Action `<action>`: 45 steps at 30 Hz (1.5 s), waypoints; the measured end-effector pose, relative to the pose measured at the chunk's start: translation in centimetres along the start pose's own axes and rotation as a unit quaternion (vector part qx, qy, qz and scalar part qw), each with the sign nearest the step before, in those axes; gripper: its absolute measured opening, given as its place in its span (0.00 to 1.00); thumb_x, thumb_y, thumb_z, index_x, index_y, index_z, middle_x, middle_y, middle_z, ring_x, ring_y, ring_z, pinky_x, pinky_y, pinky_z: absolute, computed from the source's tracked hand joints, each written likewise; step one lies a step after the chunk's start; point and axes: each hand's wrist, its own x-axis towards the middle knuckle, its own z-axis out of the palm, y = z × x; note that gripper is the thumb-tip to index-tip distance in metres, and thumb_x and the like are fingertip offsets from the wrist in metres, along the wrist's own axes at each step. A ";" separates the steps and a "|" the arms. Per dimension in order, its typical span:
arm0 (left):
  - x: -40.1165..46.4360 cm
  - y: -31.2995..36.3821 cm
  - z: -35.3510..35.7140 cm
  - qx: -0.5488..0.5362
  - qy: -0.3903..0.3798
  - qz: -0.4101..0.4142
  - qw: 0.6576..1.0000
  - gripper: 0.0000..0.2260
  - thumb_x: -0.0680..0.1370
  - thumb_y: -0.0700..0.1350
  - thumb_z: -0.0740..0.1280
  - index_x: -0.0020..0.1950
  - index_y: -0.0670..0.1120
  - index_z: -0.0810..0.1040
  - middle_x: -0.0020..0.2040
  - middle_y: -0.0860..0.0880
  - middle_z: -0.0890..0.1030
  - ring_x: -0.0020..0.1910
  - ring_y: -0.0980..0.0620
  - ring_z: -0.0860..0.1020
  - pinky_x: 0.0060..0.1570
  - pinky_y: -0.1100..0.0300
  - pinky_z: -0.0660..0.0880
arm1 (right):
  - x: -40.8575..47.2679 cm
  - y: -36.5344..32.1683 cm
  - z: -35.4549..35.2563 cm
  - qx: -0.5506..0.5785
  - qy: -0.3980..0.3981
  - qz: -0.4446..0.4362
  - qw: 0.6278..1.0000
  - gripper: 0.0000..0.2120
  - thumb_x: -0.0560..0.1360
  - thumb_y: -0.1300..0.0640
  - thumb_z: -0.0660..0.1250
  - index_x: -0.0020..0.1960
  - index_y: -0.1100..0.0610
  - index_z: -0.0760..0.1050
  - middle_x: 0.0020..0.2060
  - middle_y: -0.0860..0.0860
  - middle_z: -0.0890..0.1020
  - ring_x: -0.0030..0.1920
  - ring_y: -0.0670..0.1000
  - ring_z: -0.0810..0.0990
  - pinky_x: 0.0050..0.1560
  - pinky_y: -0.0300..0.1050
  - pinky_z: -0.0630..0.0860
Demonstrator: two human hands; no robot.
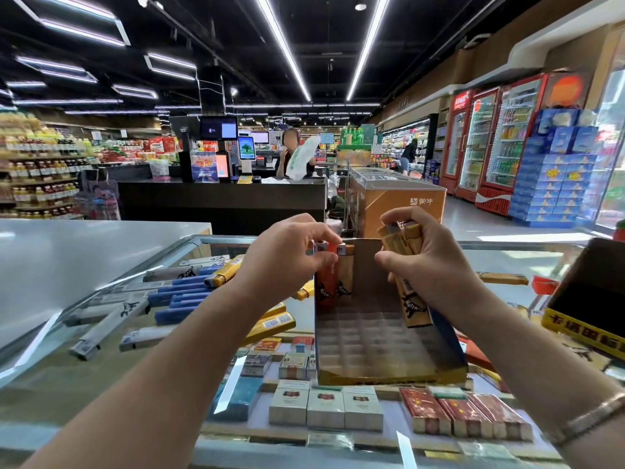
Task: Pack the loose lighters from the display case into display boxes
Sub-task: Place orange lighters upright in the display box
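Your left hand (287, 252) is curled over the tops of two lighters standing upright in the back-left corner of the display box (389, 374), fingertips pinching the orange lighter (327, 282); a tan lighter (345, 275) stands just beside it on the right, touching. The box sits on the glass top of the display case (101, 360), open face toward you, w/ a grid of slots across its floor & most slots unfilled.

Your right hand (426, 262) grips a bundle of yellow lighters (411, 299), held upright w/ their lower ends down inside the right side of the box, near its right wall. Fingers wrap round the bundle, thumb across the front. Exact count in the bundle: can't tell. A bracelet (588, 418) sits on your right wrist.

Loose lighters lie flat on the glass left of the box: blue lighters (182, 296) in a cluster, grey lighters (101, 319) nearer the left edge, more yellow ones (223, 272) behind & just beside your left forearm. A second display box (588, 299), dark inside w/ a yellow front, stands at far right. Cigarette packs (324, 406) show under the glass in rows.
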 end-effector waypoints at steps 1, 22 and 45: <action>0.0 0.0 0.1 0.013 -0.007 0.004 1.000 0.07 0.72 0.45 0.72 0.49 0.51 0.82 0.45 0.55 0.76 0.43 0.55 0.75 0.42 0.51 0.78 | 0.0 0.0 -0.1 0.003 0.007 -0.003 1.000 0.20 0.69 0.65 0.72 0.50 0.44 0.71 0.43 0.53 0.77 0.37 0.52 0.80 0.32 0.39 0.78; 0.3 0.8 -0.2 -0.186 -0.110 -0.056 0.975 0.17 0.67 0.47 0.75 0.50 0.61 0.75 0.55 0.60 0.73 0.56 0.62 0.73 0.53 0.67 0.73 | 0.1 -0.3 -0.1 0.036 -0.126 0.065 0.989 0.24 0.59 0.49 0.76 0.50 0.47 0.70 0.35 0.50 0.82 0.34 0.46 0.81 0.34 0.38 0.77; 0.4 1.6 -1.1 -0.315 -0.002 -0.057 0.947 0.07 0.68 0.45 0.69 0.45 0.53 0.80 0.40 0.53 0.84 0.42 0.58 0.81 0.43 0.69 0.76 | 0.8 -0.3 -1.8 0.211 0.053 0.089 0.972 0.09 0.70 0.66 0.69 0.42 0.57 0.70 0.28 0.56 0.78 0.22 0.53 0.76 0.23 0.40 0.73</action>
